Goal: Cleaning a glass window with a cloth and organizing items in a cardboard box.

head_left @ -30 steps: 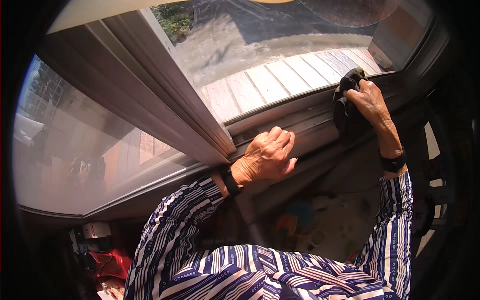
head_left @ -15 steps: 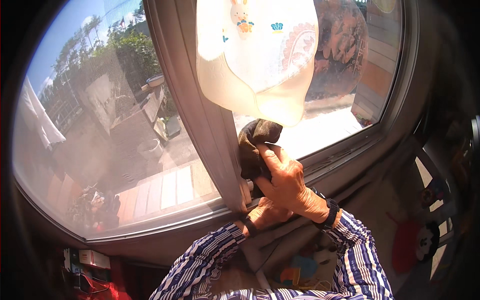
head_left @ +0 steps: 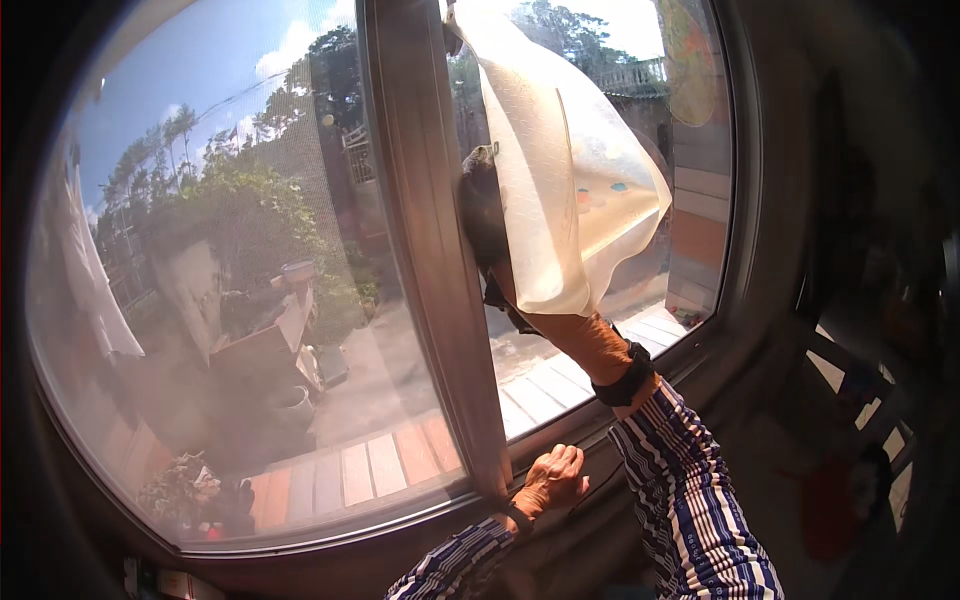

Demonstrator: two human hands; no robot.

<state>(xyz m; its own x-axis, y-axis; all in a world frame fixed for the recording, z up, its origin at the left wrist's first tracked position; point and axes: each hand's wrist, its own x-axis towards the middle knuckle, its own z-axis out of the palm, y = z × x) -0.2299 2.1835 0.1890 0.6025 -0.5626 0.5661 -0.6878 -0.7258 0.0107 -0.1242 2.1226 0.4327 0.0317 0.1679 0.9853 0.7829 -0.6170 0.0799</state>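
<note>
Right hand [head_left: 500, 275], mostly hidden behind a cream hanging cloth [head_left: 570, 190], pressed a dark crumpled rag [head_left: 482, 215] high against the brown window mullion [head_left: 425, 250], upper stretch apparently unwiped; left hand [head_left: 552, 480], fingers curled, rested on the sill below.

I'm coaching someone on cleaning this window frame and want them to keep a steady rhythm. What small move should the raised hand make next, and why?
Probably draw the dark cloth down along the brown centre post. The right hand, mostly hidden behind the cream curtain, presses the cloth high against the post, with most of the post lying below it. The left hand rests on the sill at the post's foot, which looks like a brace.
</note>
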